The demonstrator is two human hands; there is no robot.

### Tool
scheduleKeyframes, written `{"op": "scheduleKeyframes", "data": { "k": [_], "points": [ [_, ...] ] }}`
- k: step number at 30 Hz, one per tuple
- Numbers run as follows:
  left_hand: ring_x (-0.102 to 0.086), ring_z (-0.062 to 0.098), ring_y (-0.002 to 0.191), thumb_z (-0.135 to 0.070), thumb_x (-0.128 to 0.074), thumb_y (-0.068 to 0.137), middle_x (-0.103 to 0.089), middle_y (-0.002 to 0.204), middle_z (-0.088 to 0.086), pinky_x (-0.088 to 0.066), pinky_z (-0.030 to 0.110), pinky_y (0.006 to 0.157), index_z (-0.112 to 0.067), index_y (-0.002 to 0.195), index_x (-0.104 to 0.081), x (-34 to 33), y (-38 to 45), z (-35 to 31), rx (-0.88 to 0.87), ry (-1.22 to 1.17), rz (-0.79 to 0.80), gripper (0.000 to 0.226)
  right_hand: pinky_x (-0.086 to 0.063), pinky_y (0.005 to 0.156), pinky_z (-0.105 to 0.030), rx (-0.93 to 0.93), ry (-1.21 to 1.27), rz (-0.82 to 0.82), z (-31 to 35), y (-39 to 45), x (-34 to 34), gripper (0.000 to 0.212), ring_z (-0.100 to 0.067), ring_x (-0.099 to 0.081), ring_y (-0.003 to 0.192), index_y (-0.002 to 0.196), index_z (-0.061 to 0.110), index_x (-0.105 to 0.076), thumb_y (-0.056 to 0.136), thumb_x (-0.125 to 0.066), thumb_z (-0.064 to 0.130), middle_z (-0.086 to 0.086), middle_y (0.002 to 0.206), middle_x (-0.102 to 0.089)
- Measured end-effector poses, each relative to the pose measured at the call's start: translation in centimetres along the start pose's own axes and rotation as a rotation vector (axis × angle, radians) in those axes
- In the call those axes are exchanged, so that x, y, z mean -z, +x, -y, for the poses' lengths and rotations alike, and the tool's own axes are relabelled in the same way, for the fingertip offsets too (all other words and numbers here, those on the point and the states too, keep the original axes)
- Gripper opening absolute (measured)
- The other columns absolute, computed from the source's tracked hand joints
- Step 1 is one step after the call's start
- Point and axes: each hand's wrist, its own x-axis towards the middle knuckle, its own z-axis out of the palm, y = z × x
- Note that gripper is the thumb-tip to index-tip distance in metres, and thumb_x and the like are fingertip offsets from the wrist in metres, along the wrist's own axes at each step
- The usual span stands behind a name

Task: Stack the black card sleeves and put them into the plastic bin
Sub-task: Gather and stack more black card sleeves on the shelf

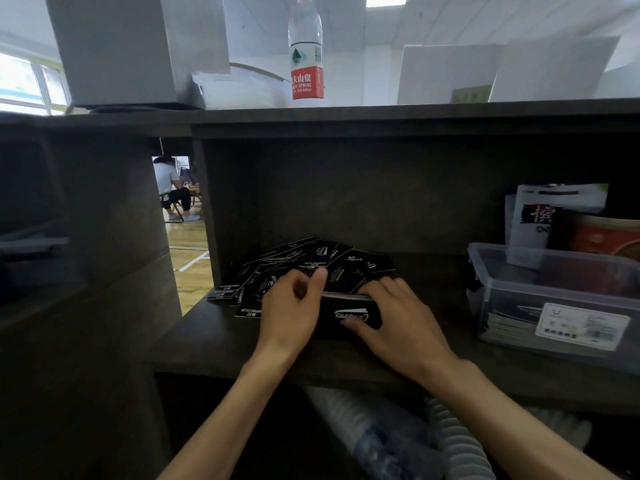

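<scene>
A squared stack of black printed card sleeves (349, 315) on the dark wooden shelf (207, 344) is gripped by the left hand (289, 306) and right hand (394, 315), loose sleeves (311, 265) scattered just beyond, the clear plastic bin (554, 289) standing at right.

dark shelf (214, 344) | on it: scattered black card sleeves (349, 268), clear plastic bin (554, 296)

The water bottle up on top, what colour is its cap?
Red. The water bottle has a red cap, seen in the head view at the top edge.
</scene>
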Motion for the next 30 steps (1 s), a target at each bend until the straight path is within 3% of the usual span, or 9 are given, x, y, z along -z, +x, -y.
{"op": "scheduleKeyframes", "data": {
  "k": [4, 7, 11, 14, 18, 20, 22, 26, 30],
  "points": [
    [-0.061, 0.006, 0.066, -0.045, -0.055, 0.095, -0.065, 0.068, -0.006, -0.044, 0.026, 0.063, -0.018, 0.069, -0.061, 0.9, -0.1, 1.0, 0.086, -0.046, 0.079, 0.038, -0.045, 0.085, -0.027, 0.042, 0.068, 0.024, 2.1, 0.3, -1.6, 0.045, -0.005, -0.04, 0.103, 0.12, 0.03, -0.052, 0.085, -0.06, 0.058, 0.014, 0.109, -0.048],
    [-0.061, -0.002, 0.068, -0.04, -0.062, 0.092, -0.066, 0.071, -0.013, -0.042, 0.011, 0.06, -0.022, 0.073, -0.063, 0.6, -0.6, 1.2, 0.08, -0.092, 0.052, 0.027, -0.043, 0.085, -0.025, 0.019, 0.131, 0.011, 2.7, 0.7, -2.3, 0.045, -0.005, -0.039, 0.101, 0.116, 0.03, -0.053, 0.082, -0.062, 0.057, 0.015, 0.105, -0.045],
    [-0.061, -0.005, 0.071, -0.018, -0.058, 0.094, -0.066, 0.073, -0.01, -0.043, 0.016, 0.065, -0.025, 0.08, -0.064, 2.2, -0.1, 2.3, 0.074, -0.09, -0.021, 0.016, -0.033, 0.083, -0.01, 0.069, 0.23, 0.029, 3.9, 1.0, -3.0, 0.043, 0.0, -0.037, 0.098, 0.118, 0.029, -0.056, 0.083, -0.064, 0.053, 0.018, 0.102, -0.043],
    [-0.062, -0.004, 0.075, -0.014, -0.055, 0.095, -0.068, 0.078, -0.01, -0.043, 0.015, 0.067, -0.025, 0.083, -0.066, 4.2, 0.1, 3.3, 0.04, -0.063, 0.035, 0.02, -0.03, 0.084, -0.007, 0.108, 0.281, 0.048, 5.1, 1.4, -3.6, 0.038, -0.001, -0.039, 0.099, 0.12, 0.027, -0.057, 0.086, -0.067, 0.041, 0.017, 0.104, -0.046],
    [-0.063, 0.001, 0.072, -0.024, -0.05, 0.101, -0.068, 0.077, -0.009, -0.042, 0.011, 0.059, -0.024, 0.08, -0.066, 7.4, 0.7, 4.3, -0.017, -0.026, 0.062, 0.026, -0.029, 0.088, -0.01, 0.109, 0.348, 0.051, 7.9, 3.0, -5.0, 0.037, -0.004, -0.039, 0.103, 0.122, 0.023, -0.057, 0.088, -0.069, 0.032, 0.011, 0.11, -0.05],
    [-0.06, 0.004, 0.076, -0.032, -0.047, 0.101, -0.063, 0.079, -0.002, -0.041, 0.015, 0.062, -0.027, 0.081, -0.065, 9.3, 1.1, 5.3, -0.041, 0.079, 0.012, 0.027, -0.033, 0.093, -0.018, 0.115, 0.389, 0.054, 9.8, 4.1, -6.0, 0.036, -0.008, -0.04, 0.108, 0.122, 0.022, -0.056, 0.09, -0.068, 0.029, 0.007, 0.114, -0.05],
    [-0.054, 0.003, 0.085, -0.035, -0.046, 0.101, -0.056, 0.09, -0.001, -0.035, 0.008, 0.068, -0.03, 0.081, -0.064, 10.6, 1.1, 6.3, -0.075, 0.202, -0.05, 0.028, -0.034, 0.099, -0.023, 0.13, 0.395, 0.073, 11.3, 4.9, -7.1, 0.037, -0.012, -0.039, 0.112, 0.124, 0.019, -0.054, 0.091, -0.066, 0.029, 0.003, 0.119, -0.05],
    [-0.053, -0.004, 0.091, -0.052, -0.049, 0.089, -0.051, 0.095, -0.006, -0.036, 0.003, 0.07, -0.042, 0.082, -0.063, 11.4, 0.4, 6.8, -0.111, 0.225, -0.033, 0.019, -0.035, 0.098, -0.023, 0.142, 0.433, 0.098, 11.6, 5.6, -8.2, 0.031, -0.011, -0.04, 0.111, 0.118, 0.021, -0.056, 0.09, -0.067, 0.029, 0.004, 0.115, -0.051],
    [-0.051, -0.01, 0.095, -0.039, -0.064, 0.088, -0.049, 0.095, -0.009, -0.035, -0.001, 0.071, -0.034, 0.089, -0.071, 11.6, 0.3, 7.2, -0.19, 0.255, -0.026, 0.009, -0.043, 0.092, -0.018, 0.082, 0.643, 0.159, 9.6, 5.9, -6.8, 0.028, 0.001, -0.051, 0.105, 0.113, 0.03, -0.061, 0.085, -0.068, 0.029, 0.014, 0.11, -0.057]
  ]
}}
